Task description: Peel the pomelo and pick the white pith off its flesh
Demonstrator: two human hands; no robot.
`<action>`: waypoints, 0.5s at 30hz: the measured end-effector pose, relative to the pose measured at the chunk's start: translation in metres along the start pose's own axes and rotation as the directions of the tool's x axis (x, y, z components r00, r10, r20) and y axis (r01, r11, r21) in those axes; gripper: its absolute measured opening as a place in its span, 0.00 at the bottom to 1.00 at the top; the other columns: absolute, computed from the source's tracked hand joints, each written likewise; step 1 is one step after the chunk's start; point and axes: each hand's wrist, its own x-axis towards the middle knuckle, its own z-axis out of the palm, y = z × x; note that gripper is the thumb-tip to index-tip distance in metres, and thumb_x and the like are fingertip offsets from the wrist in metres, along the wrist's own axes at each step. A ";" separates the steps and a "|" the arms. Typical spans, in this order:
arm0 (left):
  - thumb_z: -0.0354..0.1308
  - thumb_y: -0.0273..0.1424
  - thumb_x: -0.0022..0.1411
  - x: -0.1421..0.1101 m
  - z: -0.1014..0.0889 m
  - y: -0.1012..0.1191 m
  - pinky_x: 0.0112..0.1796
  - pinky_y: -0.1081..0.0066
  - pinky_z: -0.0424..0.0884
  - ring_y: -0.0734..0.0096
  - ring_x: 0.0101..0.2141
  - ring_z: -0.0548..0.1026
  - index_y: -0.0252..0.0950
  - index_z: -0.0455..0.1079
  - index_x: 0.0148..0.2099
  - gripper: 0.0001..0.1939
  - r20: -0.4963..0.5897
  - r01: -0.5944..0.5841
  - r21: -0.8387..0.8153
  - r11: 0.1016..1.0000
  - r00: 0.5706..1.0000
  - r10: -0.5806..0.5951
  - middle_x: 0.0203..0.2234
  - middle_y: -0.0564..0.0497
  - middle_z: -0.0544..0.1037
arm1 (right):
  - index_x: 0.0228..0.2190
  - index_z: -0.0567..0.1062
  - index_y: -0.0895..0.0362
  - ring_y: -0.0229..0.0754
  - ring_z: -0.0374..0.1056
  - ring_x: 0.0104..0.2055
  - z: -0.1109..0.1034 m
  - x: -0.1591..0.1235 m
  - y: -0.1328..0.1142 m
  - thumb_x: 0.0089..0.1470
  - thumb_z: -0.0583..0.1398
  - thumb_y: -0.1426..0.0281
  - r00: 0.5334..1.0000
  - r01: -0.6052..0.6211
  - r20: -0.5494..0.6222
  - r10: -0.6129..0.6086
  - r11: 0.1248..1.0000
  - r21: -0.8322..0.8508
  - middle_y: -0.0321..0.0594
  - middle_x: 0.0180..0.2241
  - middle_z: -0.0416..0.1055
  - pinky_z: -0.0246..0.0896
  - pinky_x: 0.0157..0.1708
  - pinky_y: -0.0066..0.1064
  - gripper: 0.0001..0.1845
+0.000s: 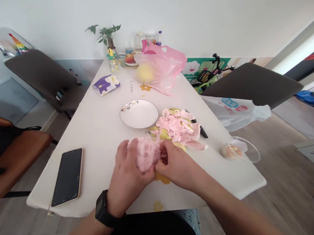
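Observation:
My left hand (127, 174) is closed round a peeled pink pomelo (146, 152), held just above the white table (98, 125). My right hand (177, 166) grips the fruit's right side, thumb and fingers pinched on its pith. Behind the hands lies a pile of pink and yellow pomelo peel (180, 127). An empty white plate (139, 114) sits left of the pile. A black knife handle (201, 130) pokes out from the peel's right edge.
A black phone (68, 176) lies at the near left. A clear bowl (239, 150) stands at the right edge by a white bag (232, 111). Farther back are a pink bag with a yellow fruit (155, 68), tissues (106, 84), a bottle and a plant. Chairs flank the table.

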 end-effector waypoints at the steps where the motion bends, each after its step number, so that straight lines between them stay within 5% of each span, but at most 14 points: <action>1: 0.65 0.33 0.52 0.000 0.001 0.001 0.59 0.51 0.67 0.47 0.60 0.63 0.34 0.54 0.66 0.42 0.000 -0.011 0.012 1.000 1.000 0.011 0.58 0.36 0.61 | 0.33 0.63 0.52 0.43 0.68 0.33 0.000 -0.001 0.002 0.47 0.59 0.71 1.000 -0.004 0.006 0.004 1.000 0.009 0.37 0.33 0.73 0.58 0.29 0.33 0.11; 10: 0.66 0.34 0.52 0.004 0.001 -0.003 0.58 0.49 0.68 0.46 0.60 0.64 0.36 0.53 0.67 0.43 0.000 -0.027 0.029 0.999 1.000 0.027 0.58 0.36 0.61 | 0.32 0.63 0.53 0.41 0.65 0.32 0.001 0.003 0.011 0.52 0.56 0.73 0.998 0.060 -0.011 -0.060 0.997 0.056 0.36 0.31 0.70 0.58 0.31 0.33 0.06; 15: 0.65 0.34 0.53 0.005 -0.004 -0.008 0.58 0.49 0.67 0.48 0.60 0.64 0.37 0.53 0.67 0.42 0.016 0.018 -0.011 1.000 1.000 -0.018 0.57 0.38 0.63 | 0.36 0.64 0.53 0.39 0.65 0.32 0.000 0.004 0.018 0.56 0.57 0.68 0.990 0.094 0.083 -0.118 0.965 0.245 0.34 0.32 0.69 0.61 0.31 0.32 0.06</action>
